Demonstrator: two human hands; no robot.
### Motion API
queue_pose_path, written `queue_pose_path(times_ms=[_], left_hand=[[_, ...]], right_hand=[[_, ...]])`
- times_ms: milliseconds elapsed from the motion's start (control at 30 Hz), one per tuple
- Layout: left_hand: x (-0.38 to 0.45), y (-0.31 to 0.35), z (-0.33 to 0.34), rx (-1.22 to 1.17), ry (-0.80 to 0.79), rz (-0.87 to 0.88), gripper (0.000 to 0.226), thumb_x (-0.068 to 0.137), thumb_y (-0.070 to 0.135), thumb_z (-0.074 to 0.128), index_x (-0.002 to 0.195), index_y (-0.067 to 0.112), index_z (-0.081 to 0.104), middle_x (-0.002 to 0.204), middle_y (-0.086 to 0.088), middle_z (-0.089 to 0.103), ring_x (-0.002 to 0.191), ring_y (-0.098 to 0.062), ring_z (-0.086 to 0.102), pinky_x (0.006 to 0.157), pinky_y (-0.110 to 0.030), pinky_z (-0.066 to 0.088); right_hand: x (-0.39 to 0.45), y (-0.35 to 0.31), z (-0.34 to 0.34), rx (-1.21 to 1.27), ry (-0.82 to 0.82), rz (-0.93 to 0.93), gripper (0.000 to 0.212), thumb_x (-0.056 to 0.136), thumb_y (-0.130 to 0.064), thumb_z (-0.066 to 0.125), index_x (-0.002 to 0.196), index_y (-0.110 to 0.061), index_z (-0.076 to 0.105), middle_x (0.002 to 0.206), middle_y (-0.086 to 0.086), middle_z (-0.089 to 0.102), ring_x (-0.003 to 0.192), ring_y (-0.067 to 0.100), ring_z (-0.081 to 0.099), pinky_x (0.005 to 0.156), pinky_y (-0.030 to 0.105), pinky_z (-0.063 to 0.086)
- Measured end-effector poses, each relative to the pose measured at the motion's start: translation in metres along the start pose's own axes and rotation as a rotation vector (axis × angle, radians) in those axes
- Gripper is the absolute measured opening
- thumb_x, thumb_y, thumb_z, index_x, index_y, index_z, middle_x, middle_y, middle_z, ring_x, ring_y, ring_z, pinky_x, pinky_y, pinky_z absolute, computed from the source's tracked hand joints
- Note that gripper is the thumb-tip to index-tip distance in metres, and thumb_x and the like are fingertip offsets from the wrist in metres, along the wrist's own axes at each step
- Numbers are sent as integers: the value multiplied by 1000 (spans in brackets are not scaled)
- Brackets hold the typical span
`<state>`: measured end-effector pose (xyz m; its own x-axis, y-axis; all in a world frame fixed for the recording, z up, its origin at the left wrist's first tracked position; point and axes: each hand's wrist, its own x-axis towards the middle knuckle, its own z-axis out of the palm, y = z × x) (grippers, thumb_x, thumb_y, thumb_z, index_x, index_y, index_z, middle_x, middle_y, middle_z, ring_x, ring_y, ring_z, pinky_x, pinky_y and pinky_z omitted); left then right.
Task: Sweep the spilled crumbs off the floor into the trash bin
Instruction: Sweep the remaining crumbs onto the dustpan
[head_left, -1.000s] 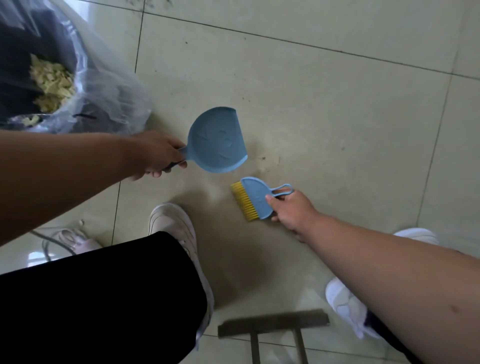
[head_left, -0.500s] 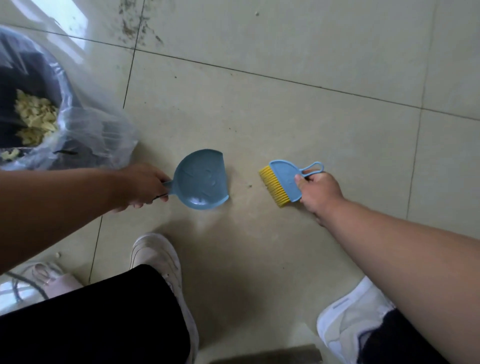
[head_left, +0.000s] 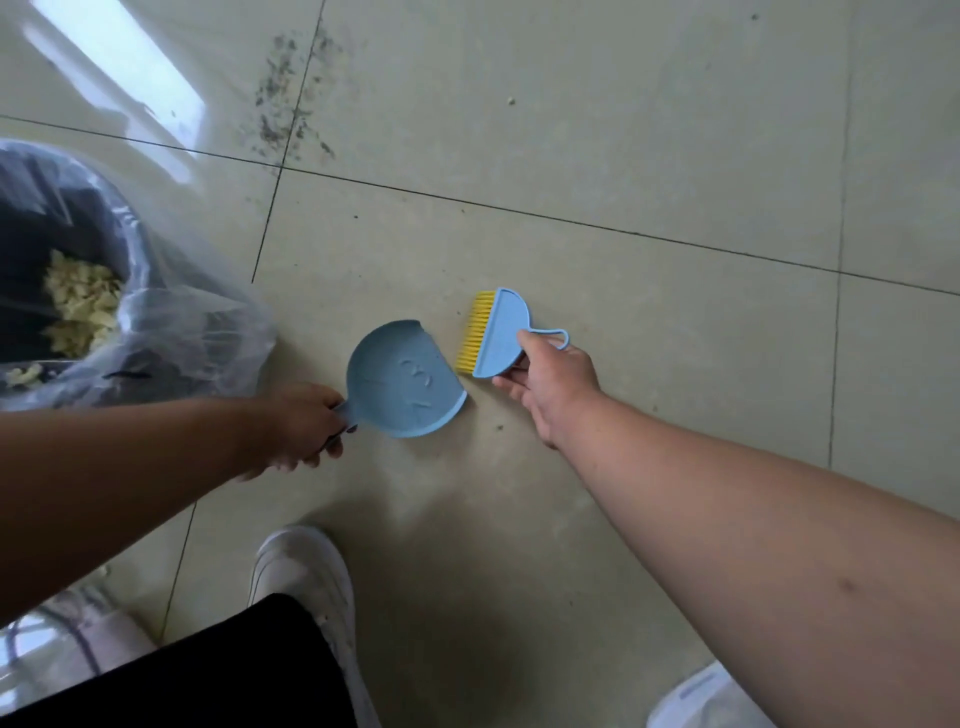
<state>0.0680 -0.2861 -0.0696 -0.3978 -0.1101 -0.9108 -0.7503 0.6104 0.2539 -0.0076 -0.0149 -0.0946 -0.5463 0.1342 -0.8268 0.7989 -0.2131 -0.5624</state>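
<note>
My left hand (head_left: 304, 428) grips the handle of a small blue dustpan (head_left: 402, 379) that lies low over the pale tiled floor, its straight lip facing right. My right hand (head_left: 553, 384) holds a blue hand brush (head_left: 498, 335) with yellow bristles, just right of the pan's lip, bristles pointing left toward it. A trash bin (head_left: 78, 291) lined with a clear plastic bag stands at the left, with pale yellow crumbs (head_left: 83, 306) inside. A single pale crumb (head_left: 511, 101) lies far up on the floor, and a tiny speck (head_left: 500, 427) sits below the pan.
A dark gritty smear (head_left: 283, 109) runs along a tile joint at the top. My white shoe (head_left: 306, 587) and black trouser leg (head_left: 208, 670) are at the bottom centre, another white shoe (head_left: 706, 701) at the bottom right. A pinkish shoe (head_left: 88, 629) with a crumb beside it lies at the bottom left.
The view has tilted up the floor. The dustpan has come down toward the floor, and the brush has swung from below it to just right of its lip.
</note>
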Motion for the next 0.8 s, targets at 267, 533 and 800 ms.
queue_pose_path(times_ms=[267, 533, 800], left_hand=[[-1, -1, -9, 32, -2, 22, 23, 105, 24, 51, 96, 11, 67, 76, -8, 66, 54, -19, 50, 43, -21, 29], [-5, 9, -1, 73, 48, 42, 22, 101, 20, 59, 88, 8, 73, 67, -7, 64, 46, -17, 45, 39, -18, 29], [-14, 21, 11, 176, 52, 73, 32, 101, 16, 61, 70, 11, 65, 61, -6, 61, 44, -15, 43, 35, -17, 29]], right_hand=[[12, -11, 16, 20, -8, 20, 13, 98, -19, 61, 107, -13, 68, 109, 15, 77, 79, 23, 80, 84, 42, 65], [-10, 3, -55, 69, 105, 26, 15, 102, -14, 59, 114, -6, 66, 104, 17, 75, 87, 22, 77, 79, 35, 63], [-27, 2, -141, 189, 136, 98, 16, 105, -15, 55, 113, -4, 63, 104, 18, 74, 97, 28, 71, 84, 41, 62]])
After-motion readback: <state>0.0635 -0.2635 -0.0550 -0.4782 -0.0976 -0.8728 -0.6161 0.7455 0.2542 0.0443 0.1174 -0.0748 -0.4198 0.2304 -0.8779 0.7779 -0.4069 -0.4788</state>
